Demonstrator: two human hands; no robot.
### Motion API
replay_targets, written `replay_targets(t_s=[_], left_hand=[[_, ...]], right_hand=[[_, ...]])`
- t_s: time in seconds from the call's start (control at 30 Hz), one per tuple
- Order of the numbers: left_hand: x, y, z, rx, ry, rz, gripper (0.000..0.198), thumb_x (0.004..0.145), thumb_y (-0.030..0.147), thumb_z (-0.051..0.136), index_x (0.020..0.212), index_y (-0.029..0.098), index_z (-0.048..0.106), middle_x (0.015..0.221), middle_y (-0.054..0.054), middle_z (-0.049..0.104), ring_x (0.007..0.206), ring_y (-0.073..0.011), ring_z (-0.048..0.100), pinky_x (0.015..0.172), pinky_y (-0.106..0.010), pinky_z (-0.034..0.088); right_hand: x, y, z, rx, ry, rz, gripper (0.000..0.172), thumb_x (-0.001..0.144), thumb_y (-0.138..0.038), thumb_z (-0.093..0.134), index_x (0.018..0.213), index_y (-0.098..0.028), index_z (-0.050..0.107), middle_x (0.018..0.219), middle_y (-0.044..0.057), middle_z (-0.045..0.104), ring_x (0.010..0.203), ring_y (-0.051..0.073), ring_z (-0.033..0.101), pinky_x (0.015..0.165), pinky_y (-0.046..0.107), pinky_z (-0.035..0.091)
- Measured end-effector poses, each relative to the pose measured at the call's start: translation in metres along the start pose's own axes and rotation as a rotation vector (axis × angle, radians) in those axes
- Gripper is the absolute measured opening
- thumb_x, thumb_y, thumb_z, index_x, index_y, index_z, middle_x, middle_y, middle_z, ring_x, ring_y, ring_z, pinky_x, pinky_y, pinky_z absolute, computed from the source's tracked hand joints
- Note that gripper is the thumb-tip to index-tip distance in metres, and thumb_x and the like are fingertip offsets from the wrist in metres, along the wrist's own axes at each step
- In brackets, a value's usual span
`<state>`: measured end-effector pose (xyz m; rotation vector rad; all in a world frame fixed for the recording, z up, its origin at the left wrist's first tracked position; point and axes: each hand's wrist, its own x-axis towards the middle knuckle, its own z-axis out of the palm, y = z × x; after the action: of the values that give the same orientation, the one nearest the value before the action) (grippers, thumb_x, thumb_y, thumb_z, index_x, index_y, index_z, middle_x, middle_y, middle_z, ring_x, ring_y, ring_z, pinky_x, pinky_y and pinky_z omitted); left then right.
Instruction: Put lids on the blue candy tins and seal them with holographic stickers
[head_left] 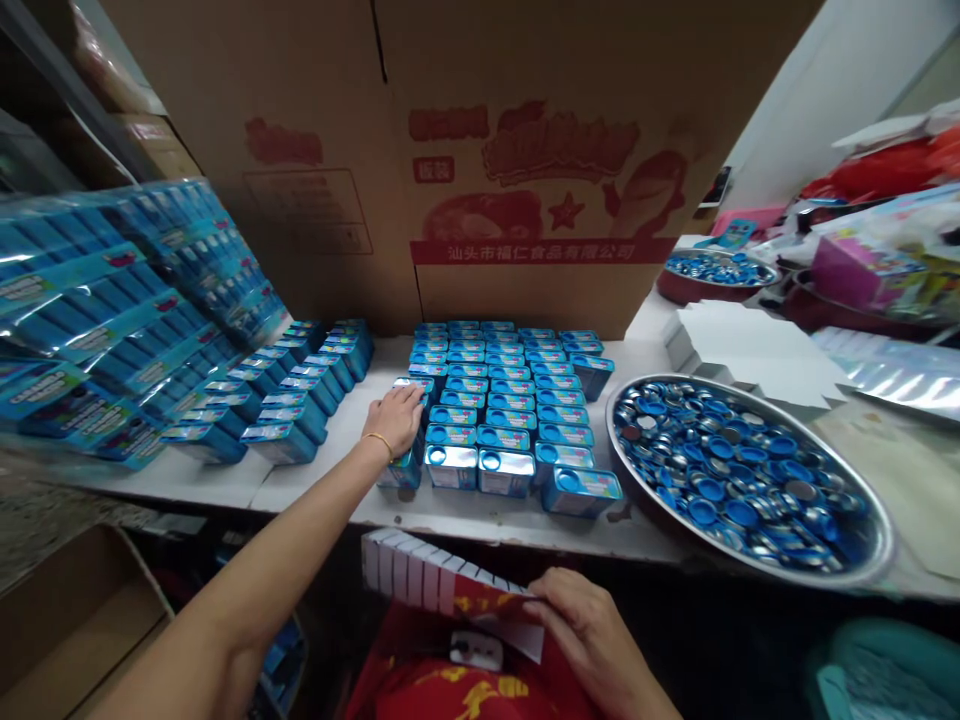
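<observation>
My left hand (pixel 395 417) reaches out over the white table and closes over the left column of small blue tins (pixel 409 468), its fingers wrapped on their tops. The tins stand in a tight block (pixel 510 405) of several rows at the table's middle. My right hand (pixel 589 625) is low in front of me, pinching a fanned stack of flat white cards (pixel 427 575) with a red printed one on top, held above my red lap.
A round metal tray (pixel 874 560) full of blue caps sits at the right. Two more rows of tins (pixel 300 395) and shrink-wrapped blue packs (pixel 112 320) lie at the left. A big cardboard box (pixel 480 150) stands behind. A second bowl (pixel 712 272) is far right.
</observation>
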<state>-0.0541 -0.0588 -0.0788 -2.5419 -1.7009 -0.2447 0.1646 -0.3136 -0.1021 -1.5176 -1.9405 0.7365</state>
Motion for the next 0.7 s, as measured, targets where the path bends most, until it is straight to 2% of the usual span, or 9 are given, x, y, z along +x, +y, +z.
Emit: replay_targets(t_s=[0.23, 0.4, 0.47, 0.6, 0.7], left_hand=[[-0.003, -0.015, -0.004, 0.03, 0.004, -0.03, 0.04, 0.085, 0.035, 0.026, 0.122, 0.029, 0.04, 0.13, 0.001, 0.041, 0.118, -0.0185, 0.032, 0.096, -0.036, 0.027], [-0.004, -0.016, -0.005, 0.064, 0.01, -0.051, 0.039, 0.085, 0.033, 0.026, 0.122, 0.032, 0.04, 0.13, 0.002, 0.042, 0.118, -0.0174, 0.032, 0.096, -0.037, 0.026], [-0.004, -0.012, -0.003, 0.082, 0.003, -0.056, 0.04, 0.085, 0.034, 0.026, 0.122, 0.032, 0.039, 0.131, 0.002, 0.041, 0.119, -0.0184, 0.031, 0.098, -0.042, 0.024], [-0.004, 0.004, 0.008, 0.047, -0.039, -0.106, 0.044, 0.084, 0.037, 0.023, 0.127, 0.031, 0.033, 0.138, 0.0, 0.03, 0.125, -0.0246, 0.021, 0.096, -0.059, 0.014], [-0.004, 0.012, 0.015, -0.008, -0.054, -0.136, 0.045, 0.085, 0.034, 0.024, 0.129, 0.034, 0.028, 0.14, 0.002, 0.024, 0.126, -0.0265, 0.018, 0.094, -0.064, 0.01]], right_hand=[[-0.004, 0.003, 0.004, 0.0, -0.007, 0.002, 0.024, 0.086, -0.028, 0.038, 0.073, -0.02, 0.056, 0.068, 0.001, 0.056, 0.065, 0.012, 0.052, 0.06, 0.022, 0.038], [-0.005, 0.003, 0.006, 0.027, 0.003, 0.004, 0.023, 0.086, -0.029, 0.039, 0.074, -0.02, 0.057, 0.068, 0.001, 0.056, 0.065, 0.012, 0.052, 0.06, 0.022, 0.038], [-0.004, 0.001, 0.007, 0.045, 0.001, 0.011, 0.023, 0.085, -0.028, 0.039, 0.074, -0.02, 0.057, 0.068, 0.0, 0.056, 0.065, 0.011, 0.052, 0.059, 0.021, 0.038], [-0.001, -0.004, 0.011, 0.061, -0.022, 0.008, 0.024, 0.085, -0.028, 0.039, 0.071, -0.019, 0.057, 0.067, 0.0, 0.056, 0.064, 0.011, 0.052, 0.059, 0.021, 0.037], [0.003, -0.008, 0.016, 0.064, -0.039, 0.013, 0.025, 0.085, -0.029, 0.039, 0.072, -0.019, 0.057, 0.068, 0.001, 0.056, 0.065, 0.011, 0.052, 0.059, 0.021, 0.037]])
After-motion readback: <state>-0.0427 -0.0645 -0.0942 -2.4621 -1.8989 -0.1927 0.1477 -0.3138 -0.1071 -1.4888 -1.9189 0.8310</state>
